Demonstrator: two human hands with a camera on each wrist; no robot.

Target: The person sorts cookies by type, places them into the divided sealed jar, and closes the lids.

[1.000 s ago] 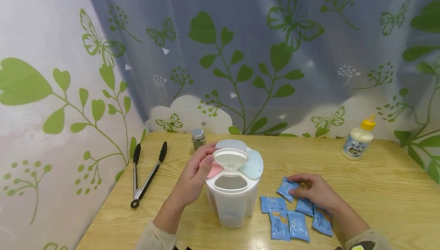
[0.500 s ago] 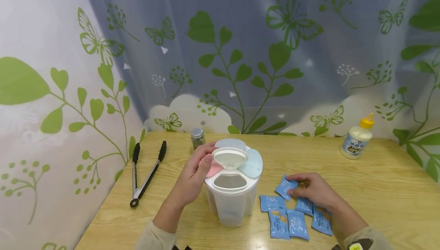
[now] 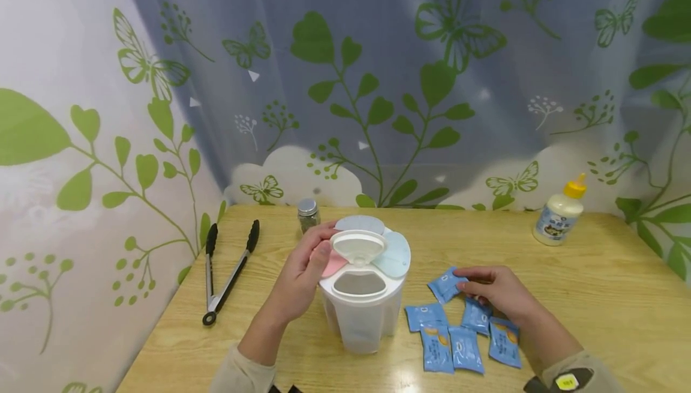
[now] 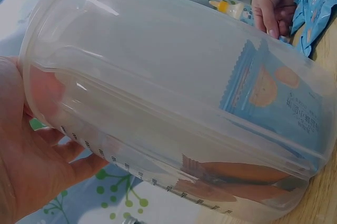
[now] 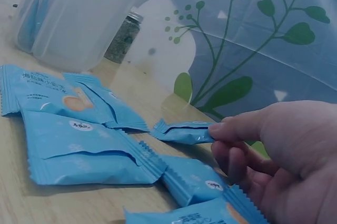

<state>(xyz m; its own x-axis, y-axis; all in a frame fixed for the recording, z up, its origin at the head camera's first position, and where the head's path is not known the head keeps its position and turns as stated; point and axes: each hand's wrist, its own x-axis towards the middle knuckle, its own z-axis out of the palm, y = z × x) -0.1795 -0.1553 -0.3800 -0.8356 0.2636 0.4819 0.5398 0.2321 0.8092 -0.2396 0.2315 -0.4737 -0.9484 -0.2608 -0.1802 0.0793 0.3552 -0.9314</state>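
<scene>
Blue crimped packet [image 3: 445, 285], right hand [image 3: 503, 292] pinching it, left hand [image 3: 298, 279] gripping lobed translucent canister [image 3: 363, 321]

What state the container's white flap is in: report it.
Open: the white flap stands raised, the opening before it uncovered.

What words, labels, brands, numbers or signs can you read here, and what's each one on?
"海盐味小": blue packet, right wrist view; the characters after it are unclear.
Other blue packets: print too small or blurred.
Bottle: label too blurred.
Container: scale numbers too small.
Yellow tag at the right wrist: too blurred.
Curtain: lettering at top, unreadable.
</scene>
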